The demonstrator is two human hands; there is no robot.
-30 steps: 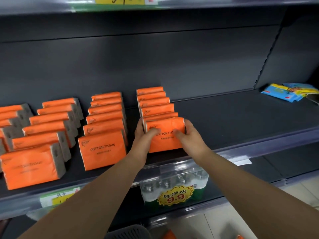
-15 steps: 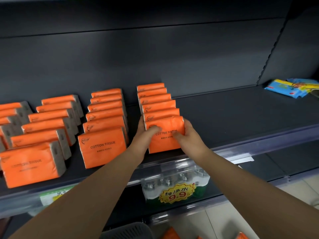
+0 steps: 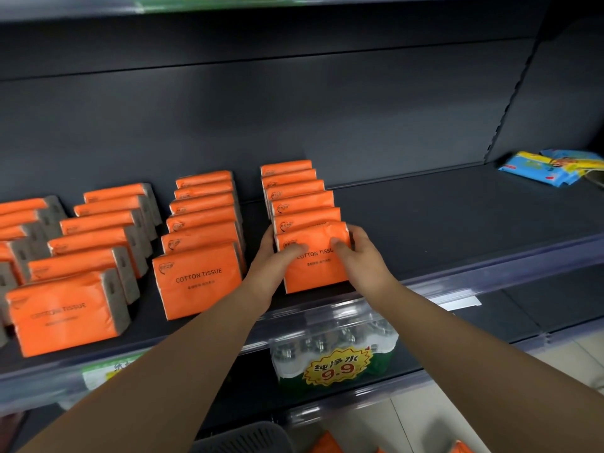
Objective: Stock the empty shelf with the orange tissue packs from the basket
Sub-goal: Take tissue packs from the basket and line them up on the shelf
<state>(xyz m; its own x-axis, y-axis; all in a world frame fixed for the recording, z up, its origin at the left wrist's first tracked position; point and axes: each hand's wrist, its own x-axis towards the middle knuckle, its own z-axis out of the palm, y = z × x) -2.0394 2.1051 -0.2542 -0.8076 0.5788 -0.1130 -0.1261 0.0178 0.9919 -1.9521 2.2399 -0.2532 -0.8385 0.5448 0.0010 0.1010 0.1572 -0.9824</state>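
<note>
An orange tissue pack [image 3: 315, 269] stands upright at the front of the rightmost row on the dark shelf [image 3: 457, 230]. My left hand [image 3: 273, 259] grips its left side, thumb across the front. My right hand [image 3: 362, 256] grips its right side the same way. Behind it stand several more orange packs [image 3: 299, 204] in a line. Further rows of orange packs [image 3: 202, 223] fill the shelf to the left. The grey basket [image 3: 242, 438] shows at the bottom edge, with orange packs [image 3: 327, 444] beside it.
The shelf to the right of my hands is bare up to some blue and yellow packets [image 3: 549, 166] at the far right. A pack of water bottles with a 9.9 price tag [image 3: 336, 364] sits on the lower shelf. A clear price rail [image 3: 490, 276] runs along the shelf front.
Both hands have kept their grip on the front pack and it has shifted slightly back against the row. The view moved a little.
</note>
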